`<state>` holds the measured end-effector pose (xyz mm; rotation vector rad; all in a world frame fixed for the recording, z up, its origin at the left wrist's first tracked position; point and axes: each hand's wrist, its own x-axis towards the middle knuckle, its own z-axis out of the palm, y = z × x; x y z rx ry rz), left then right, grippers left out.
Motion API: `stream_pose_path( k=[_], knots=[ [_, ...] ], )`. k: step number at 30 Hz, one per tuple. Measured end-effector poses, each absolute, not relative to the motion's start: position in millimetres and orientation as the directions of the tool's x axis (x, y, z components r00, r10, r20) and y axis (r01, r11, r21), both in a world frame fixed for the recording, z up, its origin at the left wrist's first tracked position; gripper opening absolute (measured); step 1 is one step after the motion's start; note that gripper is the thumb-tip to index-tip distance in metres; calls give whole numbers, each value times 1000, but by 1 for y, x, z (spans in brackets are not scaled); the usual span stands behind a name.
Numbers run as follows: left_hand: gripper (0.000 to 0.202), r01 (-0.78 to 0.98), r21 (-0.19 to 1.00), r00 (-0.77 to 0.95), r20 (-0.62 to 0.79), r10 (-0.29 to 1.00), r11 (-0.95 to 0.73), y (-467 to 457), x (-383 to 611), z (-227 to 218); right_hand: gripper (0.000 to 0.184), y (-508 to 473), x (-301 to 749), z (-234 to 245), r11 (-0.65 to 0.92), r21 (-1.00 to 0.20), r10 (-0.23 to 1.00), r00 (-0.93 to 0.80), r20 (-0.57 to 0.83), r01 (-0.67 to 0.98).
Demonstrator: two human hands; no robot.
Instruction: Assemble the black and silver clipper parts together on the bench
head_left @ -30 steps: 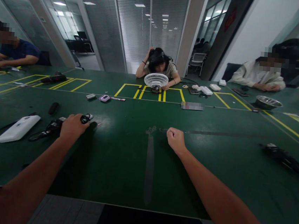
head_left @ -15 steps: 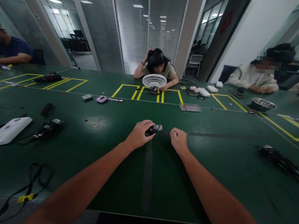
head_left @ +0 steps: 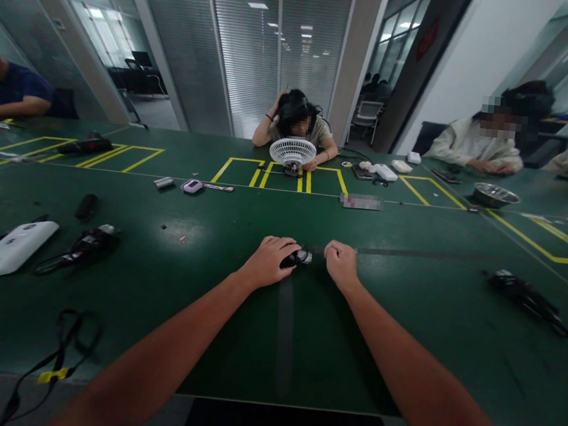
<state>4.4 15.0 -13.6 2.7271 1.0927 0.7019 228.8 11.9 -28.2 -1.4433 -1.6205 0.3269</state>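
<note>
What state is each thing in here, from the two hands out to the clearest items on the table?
Left hand: grip closed on a dark cable bundle
Dark cable bundle: coiled, held
Right hand: curled into a fist, nothing visible in it
White device: lying flat
Right-side cable bundle: gathered up, lying down
Metal bowl: upright
White fan: running or not, cannot tell

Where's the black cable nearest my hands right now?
In the head view, the black cable is near the middle, gripped by your left hand, just left of your right hand.
</note>
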Motion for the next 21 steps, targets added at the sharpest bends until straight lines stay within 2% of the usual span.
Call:
stream_pose_path(
  k=[4, 12, 21],
  knots=[
    [47, 648, 266, 615, 371, 696, -714, 13, 5, -12, 25, 10, 228, -28, 266, -709, 894, 109, 436, 653],
    [52, 623, 320, 606, 380, 699, -714, 14, 3, -14, 25, 12, 228, -28, 280, -691, 887, 96, 452, 667],
    [46, 638, 357, 576, 367, 730, -683, 9, 4, -9, 24, 12, 226, -28, 276, -696, 889, 100, 447, 663]
  ],
)
